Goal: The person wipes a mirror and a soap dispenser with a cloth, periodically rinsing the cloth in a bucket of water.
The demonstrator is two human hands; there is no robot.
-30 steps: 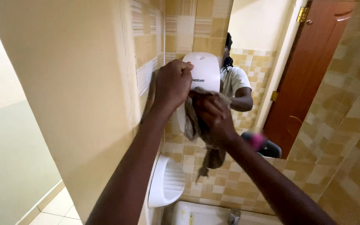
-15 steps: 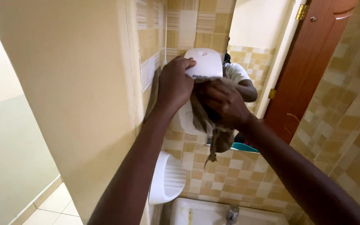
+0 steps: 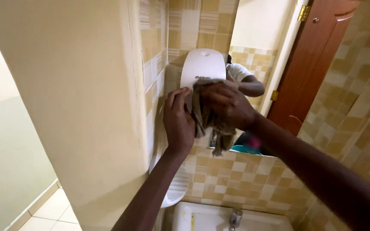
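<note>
white wall dispenser [image 3: 203,64], rounded at the top, hangs on a tan and cream tiled wall [image 3: 236,175] at about head height, in the corner beside a plain cream wall [image 3: 65,85]. two bare arms reach up to it from below. the right hand [image 3: 227,105] is closed around a bunched grey-brown cloth [image 3: 208,124] and presses it against the dispenser's front, just under the middle; loose ends of the cloth hang down below the hand. the left hand [image 3: 178,119] lies against the dispenser's lower left side with fingers stretched upward and loosely spread, gripping nothing, touching the plastic and the edge of the cloth. right of the dispenser a mirror [image 3: 258,42] is set in the tiles; it reflects a person's arm in a white sleeve and a reddish-brown wooden door [image 3: 317,60] with brass hinges. below the hands, a white soap dish [image 3: 174,192] is fixed to the wall, partly hidden by the left forearm. at the bottom edge sits a white basin [image 3: 206,218] with a metal tap [image 3: 235,217]. pale floor tiles [image 3: 43,214] show at the lower left.
</note>
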